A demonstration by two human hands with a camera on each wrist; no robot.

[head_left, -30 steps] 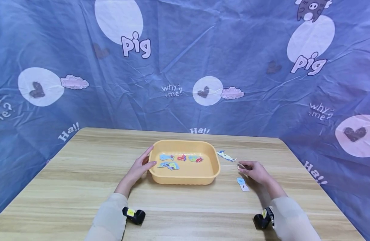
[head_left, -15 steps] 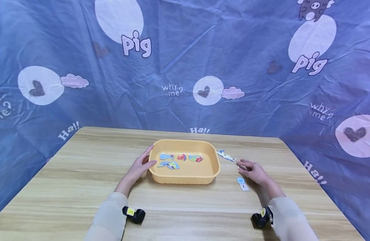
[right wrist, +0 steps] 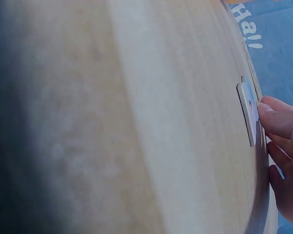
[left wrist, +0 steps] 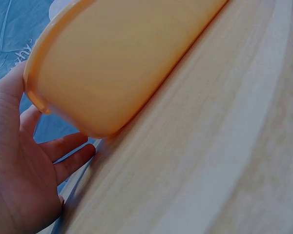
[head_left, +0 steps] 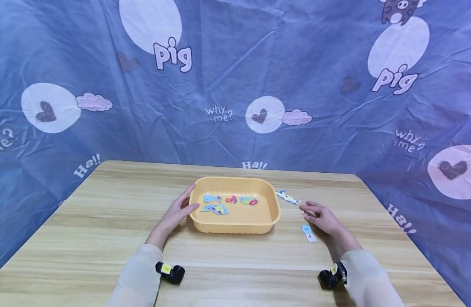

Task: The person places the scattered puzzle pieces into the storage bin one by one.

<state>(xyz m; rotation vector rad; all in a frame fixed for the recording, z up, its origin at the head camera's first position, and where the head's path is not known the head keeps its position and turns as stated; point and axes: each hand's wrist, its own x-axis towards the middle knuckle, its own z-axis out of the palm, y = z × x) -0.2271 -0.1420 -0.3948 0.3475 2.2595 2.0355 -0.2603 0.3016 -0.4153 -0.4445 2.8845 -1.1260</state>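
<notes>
The yellow tray (head_left: pixel 235 229) sits in the middle of the wooden table (head_left: pixel 235 277), toward its far edge. The left hand (head_left: pixel 175 214) grips the tray's left end — thumb over the rim, the other fingers against the outer wall. Inside, in the left and middle part, lie four flat printed pieces: a blue one (head_left: pixel 211 199) at far left, a red one (head_left: pixel 231 199) to its right, a green-and-red one (head_left: pixel 249 201) farther right, and a blue-and-yellow one (head_left: pixel 214 209) nearer.

Just right of the tray, a long jagged piece (head_left: pixel 289 198) lies flat on the table. Near it is the right hand (head_left: pixel 323 217), thumb and forefinger close together; whether they pinch anything I cannot tell — whatever is at the fingertips is too small and hidden. Just nearer lies a light blue and white piece (head_left: pixel 309 233).

Each pale sleeve (head_left: pixel 137 273) has a black wrist camera (head_left: pixel 172 274). Beyond the table hangs a blue printed cloth (head_left: pixel 204 140).
</notes>
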